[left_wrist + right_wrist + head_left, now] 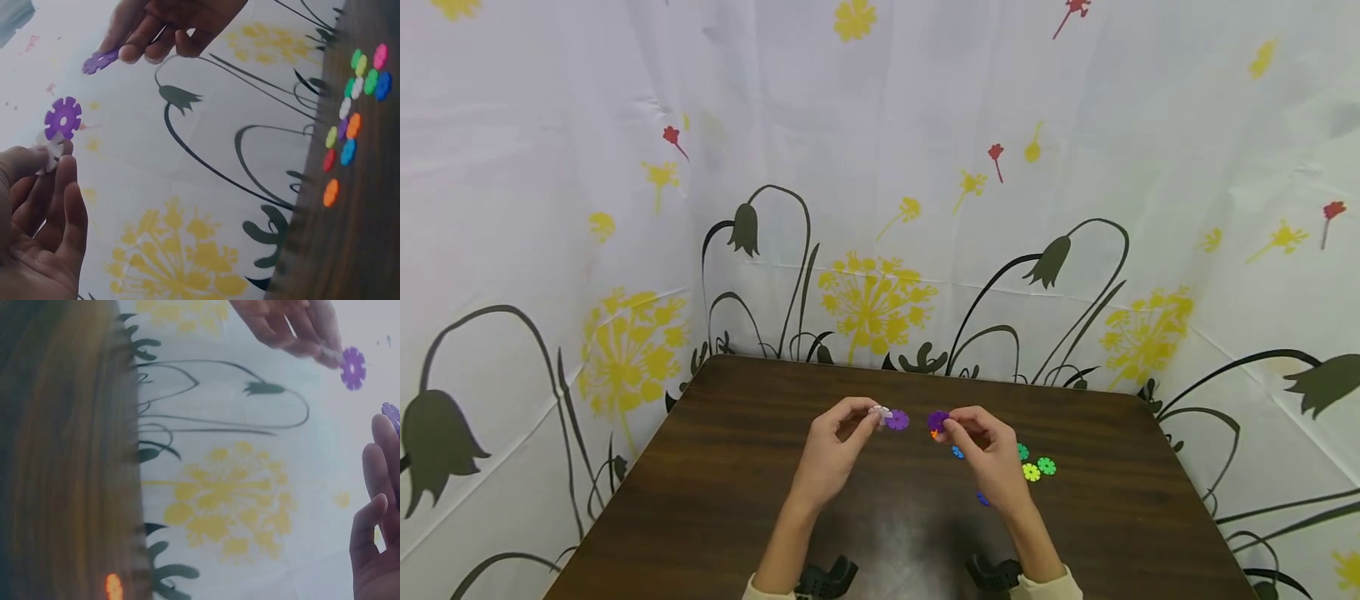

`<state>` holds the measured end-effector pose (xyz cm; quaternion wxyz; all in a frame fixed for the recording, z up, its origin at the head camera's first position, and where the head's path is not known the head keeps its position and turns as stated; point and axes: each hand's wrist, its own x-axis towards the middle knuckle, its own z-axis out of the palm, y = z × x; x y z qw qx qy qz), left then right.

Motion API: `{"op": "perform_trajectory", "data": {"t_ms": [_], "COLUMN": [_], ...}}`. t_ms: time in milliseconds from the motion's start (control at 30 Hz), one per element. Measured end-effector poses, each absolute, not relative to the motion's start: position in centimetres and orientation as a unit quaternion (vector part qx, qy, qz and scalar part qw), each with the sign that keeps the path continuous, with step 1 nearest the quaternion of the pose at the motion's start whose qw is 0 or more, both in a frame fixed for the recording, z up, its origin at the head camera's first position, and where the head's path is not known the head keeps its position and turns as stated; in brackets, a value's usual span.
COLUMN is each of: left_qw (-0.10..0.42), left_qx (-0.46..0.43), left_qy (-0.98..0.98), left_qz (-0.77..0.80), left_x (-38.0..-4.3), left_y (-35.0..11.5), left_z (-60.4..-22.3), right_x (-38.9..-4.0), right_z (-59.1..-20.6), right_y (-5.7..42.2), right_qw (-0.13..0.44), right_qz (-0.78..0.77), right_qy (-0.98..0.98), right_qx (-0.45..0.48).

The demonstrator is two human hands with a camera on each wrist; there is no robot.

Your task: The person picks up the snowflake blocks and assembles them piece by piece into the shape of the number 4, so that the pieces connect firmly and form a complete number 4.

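Observation:
My left hand (833,454) pinches a white notched disc (52,154) between thumb and fingers. Joined to that disc is a purple notched disc (897,420), flower-shaped with a hole in its middle, standing out toward the right. A second purple disc (937,421) is pinched in my right hand (988,454), between thumb and fingertips. Both hands are raised over the table, and a small gap separates the two purple discs. In the right wrist view the right hand's disc (391,414) is partly cut off by the frame's edge.
Loose notched discs lie on the dark wooden table (722,483), around and behind the right hand: yellow (1032,472), green (1047,466), blue (982,498), orange (330,192) and others. A white curtain with printed flowers (880,167) hangs behind the table.

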<state>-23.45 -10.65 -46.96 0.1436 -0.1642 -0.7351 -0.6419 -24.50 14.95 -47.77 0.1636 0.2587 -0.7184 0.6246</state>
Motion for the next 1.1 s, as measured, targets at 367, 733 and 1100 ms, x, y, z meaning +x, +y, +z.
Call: {"op": "perform_trajectory", "data": {"t_ms": [367, 733, 1100], "left_qw": [0.14, 0.121, 0.105], "left_qx": [-0.17, -0.175, -0.202], "left_qy": [-0.697, -0.7, -0.698], "left_qz": [-0.683, -0.682, -0.679], "left_x": [-22.8, -22.3, -22.3], "left_y": [-9.6, -9.3, -9.7], "left_z": [-45.8, -45.7, -45.5], "right_x": [-23.2, -22.9, -23.1], "right_z": [-46.4, -45.9, -45.3], "right_y": [14.0, 13.5, 13.5], "right_qw": [0.172, 0.177, 0.171], "right_qz": [0.595, 0.574, 0.548], "right_qy": [-0.738, -0.757, -0.771], "right_qx": [0.268, 0.257, 0.275]}}
